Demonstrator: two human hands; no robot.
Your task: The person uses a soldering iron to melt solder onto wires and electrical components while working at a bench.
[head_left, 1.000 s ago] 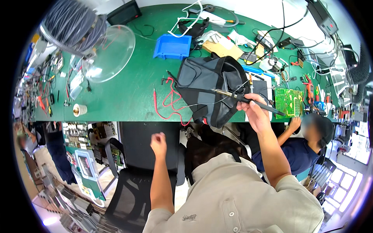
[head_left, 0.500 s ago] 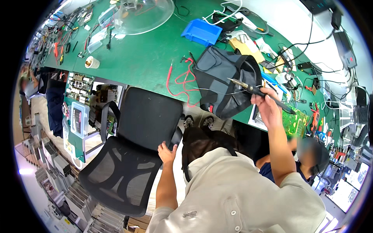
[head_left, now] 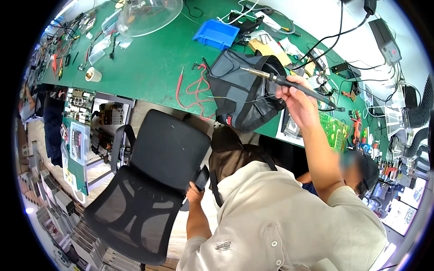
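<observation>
At centre right, the right hand [head_left: 299, 101] pinched a slim black-handled soldering iron [head_left: 279, 80], lifted and not yet set down, its pointed metal tip [head_left: 247, 70] apart from the flat green circuit board [head_left: 333, 129]. Lower centre, the left hand [head_left: 194, 194] met the black chair armrest [head_left: 203, 176]; whether gripping, I couldn't tell.

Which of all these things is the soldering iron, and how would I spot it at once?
Find the green bench, then the dark grey bag near its front edge. By the bag's right side, the person's right hand holds the soldering iron, tip pointing left. Unlike the red probe lying left of the bag, it has a black handle and metal shaft.
</observation>
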